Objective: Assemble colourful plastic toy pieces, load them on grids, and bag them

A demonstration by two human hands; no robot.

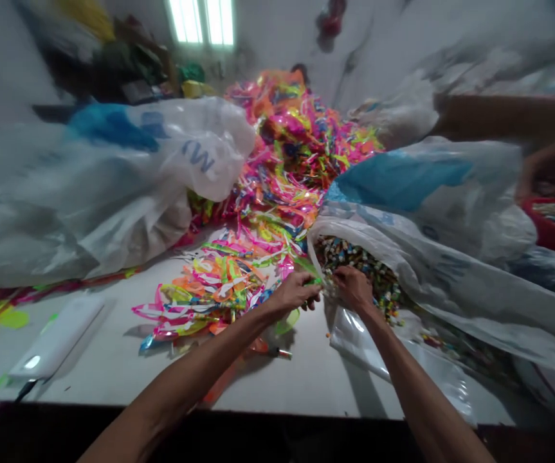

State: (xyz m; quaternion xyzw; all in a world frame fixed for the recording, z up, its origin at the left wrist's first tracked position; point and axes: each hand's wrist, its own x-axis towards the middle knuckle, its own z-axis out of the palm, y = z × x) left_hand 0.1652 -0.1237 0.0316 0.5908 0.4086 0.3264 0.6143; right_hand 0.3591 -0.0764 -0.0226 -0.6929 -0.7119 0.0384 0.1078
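Forearms nearest, I reach to the open sack; left of it, my left hand pinches a green strip; my right hand is at its opening, grip I cannot tell; tugging its plastic could spill the small pieces.

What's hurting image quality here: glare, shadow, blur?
Head view: bright panels blown out; glare spot on the white device. Head view: dark shadow on the table beside the right forearm. Head view: edges smeared, stretched; left hand and right hand soft, grips unclear.
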